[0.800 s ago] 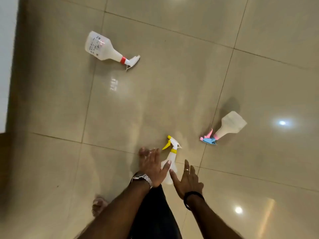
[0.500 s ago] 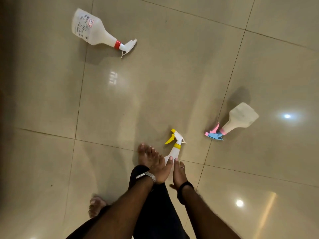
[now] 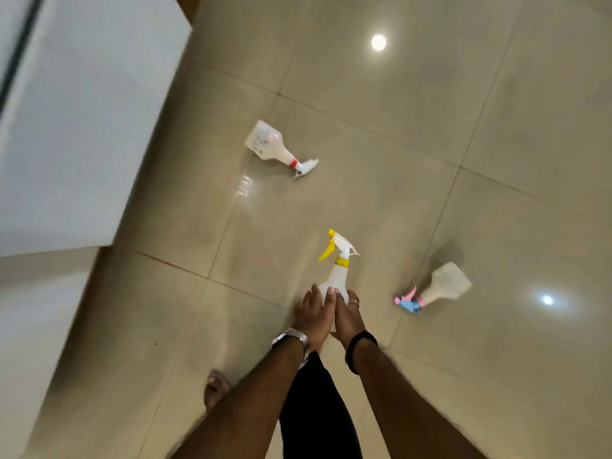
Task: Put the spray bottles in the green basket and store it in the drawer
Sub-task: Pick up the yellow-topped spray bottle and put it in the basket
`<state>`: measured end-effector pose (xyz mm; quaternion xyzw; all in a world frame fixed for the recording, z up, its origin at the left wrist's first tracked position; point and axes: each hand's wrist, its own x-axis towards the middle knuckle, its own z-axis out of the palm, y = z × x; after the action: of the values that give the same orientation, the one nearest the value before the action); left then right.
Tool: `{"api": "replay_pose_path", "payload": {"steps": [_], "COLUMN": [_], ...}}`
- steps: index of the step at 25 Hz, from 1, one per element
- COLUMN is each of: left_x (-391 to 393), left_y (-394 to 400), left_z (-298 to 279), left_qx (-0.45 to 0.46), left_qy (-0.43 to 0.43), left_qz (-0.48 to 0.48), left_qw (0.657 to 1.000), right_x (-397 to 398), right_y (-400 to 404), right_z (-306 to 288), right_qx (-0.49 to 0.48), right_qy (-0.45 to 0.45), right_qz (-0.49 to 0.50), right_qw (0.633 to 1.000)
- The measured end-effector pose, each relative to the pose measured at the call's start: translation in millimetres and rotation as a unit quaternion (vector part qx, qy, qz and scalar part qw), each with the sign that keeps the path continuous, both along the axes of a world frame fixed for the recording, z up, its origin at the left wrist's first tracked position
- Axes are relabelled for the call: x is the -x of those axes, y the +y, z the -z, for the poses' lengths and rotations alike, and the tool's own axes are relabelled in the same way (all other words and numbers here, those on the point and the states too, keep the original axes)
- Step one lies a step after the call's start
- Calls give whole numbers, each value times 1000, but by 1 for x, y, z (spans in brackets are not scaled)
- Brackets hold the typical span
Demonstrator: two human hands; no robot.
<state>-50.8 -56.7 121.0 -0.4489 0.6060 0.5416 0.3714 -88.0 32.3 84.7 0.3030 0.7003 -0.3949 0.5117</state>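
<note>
A white spray bottle with a yellow trigger (image 3: 338, 265) is gripped at its base between my left hand (image 3: 313, 314) and my right hand (image 3: 347, 314), nozzle pointing away from me. A second white bottle with a red collar (image 3: 270, 146) lies on its side on the floor farther away, to the left. A third bottle with a pink and blue trigger (image 3: 443, 286) lies on the floor to the right of my hands. No green basket or drawer is in view.
The floor is glossy beige tile (image 3: 430, 160) with ceiling-light reflections. A large white cabinet or counter block (image 3: 76, 127) fills the upper left. My bare foot (image 3: 215, 389) and dark trouser leg (image 3: 318, 412) show below my arms.
Both hands have closed around the base of the yellow-trigger bottle and it now points away from me. The view has swung, bringing the white block into sight.
</note>
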Motion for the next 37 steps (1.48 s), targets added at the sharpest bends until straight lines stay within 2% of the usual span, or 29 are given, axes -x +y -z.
{"api": "replay_pose_path", "payload": {"steps": [2, 5, 8, 12, 17, 21, 23, 26, 29, 32, 35, 37], "left_x": [9, 4, -17, -89, -219, -359, -430, -517, -580, -609, -618, -618], "left_y": [-38, -90, -137, -207, -285, -339, -363, -396, -422, -442, -462, -474], "left_z": [-52, -131, -196, -272, -328, -350, -350, -340, -314, -286, -262, -252], "left_qx": [25, 116, 211, 330, 411, 469, 492, 510, 458, 403, 367, 330], "left_qy": [37, 98, 155, 222, 253, 262, 265, 234, 234, 220, 206, 215], "left_qz": [-73, -165, -265, -356, -431, -497, -512, -518, -523, -532, -574, -624], "left_qw": [996, 974, 928, 846, 762, 682, 652, 646, 679, 712, 702, 675], "right_x": [14, 20, 7, -57, -175, -307, -372, -442, -490, -515, -536, -548], "right_y": [-40, -110, -177, -265, -363, -444, -479, -520, -555, -585, -609, -618], "right_z": [-50, -134, -206, -296, -356, -379, -381, -367, -335, -300, -267, -251], "right_qx": [39, 100, 152, 241, 372, 451, 469, 478, 445, 397, 373, 354], "right_qy": [44, 89, 143, 173, 194, 185, 192, 221, 234, 254, 260, 290], "right_qz": [-34, -93, -161, -235, -330, -435, -478, -544, -603, -663, -697, -713], "right_qw": [998, 987, 965, 926, 846, 757, 718, 654, 620, 582, 555, 531]}}
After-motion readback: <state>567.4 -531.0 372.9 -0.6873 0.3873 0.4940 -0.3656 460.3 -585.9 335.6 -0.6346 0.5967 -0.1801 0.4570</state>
